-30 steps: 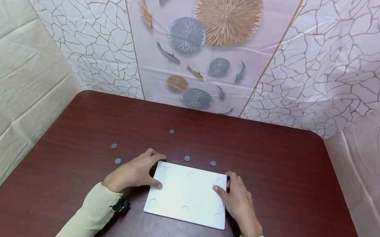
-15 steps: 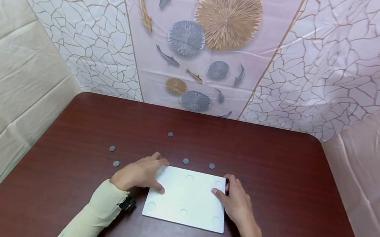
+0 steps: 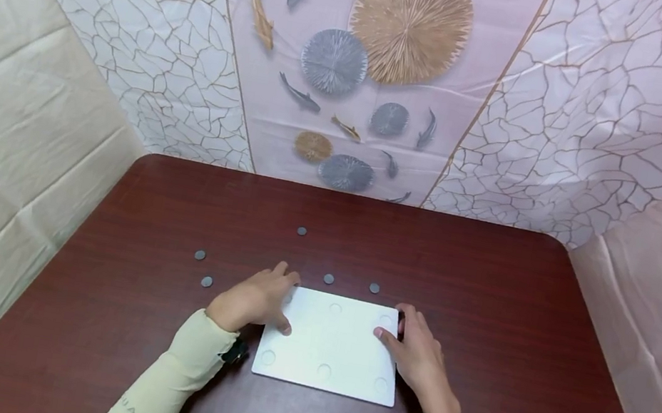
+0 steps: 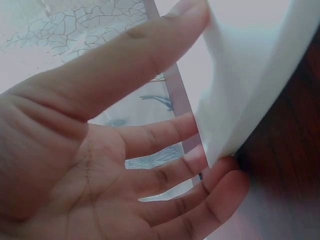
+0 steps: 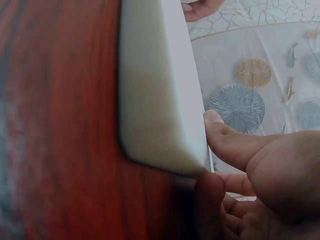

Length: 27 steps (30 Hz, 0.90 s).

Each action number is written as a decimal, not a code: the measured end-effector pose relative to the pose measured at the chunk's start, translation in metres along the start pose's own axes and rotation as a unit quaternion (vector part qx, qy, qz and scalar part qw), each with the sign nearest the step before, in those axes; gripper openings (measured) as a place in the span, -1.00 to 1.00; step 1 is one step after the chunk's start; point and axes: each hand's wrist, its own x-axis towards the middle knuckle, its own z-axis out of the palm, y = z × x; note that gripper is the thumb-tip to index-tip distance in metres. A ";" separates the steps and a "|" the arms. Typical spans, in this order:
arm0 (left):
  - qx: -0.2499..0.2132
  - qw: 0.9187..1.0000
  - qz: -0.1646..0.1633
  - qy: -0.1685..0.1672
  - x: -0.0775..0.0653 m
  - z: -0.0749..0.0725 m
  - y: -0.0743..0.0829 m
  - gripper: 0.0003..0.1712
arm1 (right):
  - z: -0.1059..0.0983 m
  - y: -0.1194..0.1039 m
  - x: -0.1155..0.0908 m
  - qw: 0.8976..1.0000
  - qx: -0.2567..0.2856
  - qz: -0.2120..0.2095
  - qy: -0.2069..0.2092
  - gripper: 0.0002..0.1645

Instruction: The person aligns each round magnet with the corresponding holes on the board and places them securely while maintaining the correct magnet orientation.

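Observation:
A white rectangular board [image 3: 335, 344] with shallow round recesses along its long edges lies in front of me on the table. My left hand [image 3: 256, 299] grips its left side near the far corner, thumb over the top face. In the left wrist view, fingertips curl at the lower edge of the board [image 4: 245, 75]. On the opposite side my right hand [image 3: 421, 364] holds the right edge, its thumb on top. The right wrist view has the fingers tucked at the corner of the board [image 5: 155, 95], partly hidden. The left hand covers the far-left recess.
Several small grey discs lie beyond and left of the board: one farthest back [image 3: 302, 231], a pair of discs close behind the board, including the right one [image 3: 374, 288], and two at left, including the nearer one [image 3: 206, 281]. The dark red table [image 3: 516, 351] meets patterned cloth [image 3: 390, 122] behind.
My left hand has shifted right along the board, farther over its far-left corner. The right hand keeps its hold; the board and the discs stay nearly where they were.

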 end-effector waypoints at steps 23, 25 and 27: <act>0.017 1.000 -0.003 -0.008 0.003 -0.001 0.001 -0.11 | -0.007 0.003 0.004 0.999 0.034 -0.030 -0.016 -0.29; 0.017 1.000 -0.004 -0.006 0.003 -0.001 0.000 -0.10 | -0.008 0.003 0.004 0.999 0.036 -0.028 -0.017 -0.29; 0.018 1.000 -0.006 -0.005 0.002 -0.002 0.000 -0.10 | -0.008 0.002 0.005 0.999 0.038 -0.025 -0.018 -0.30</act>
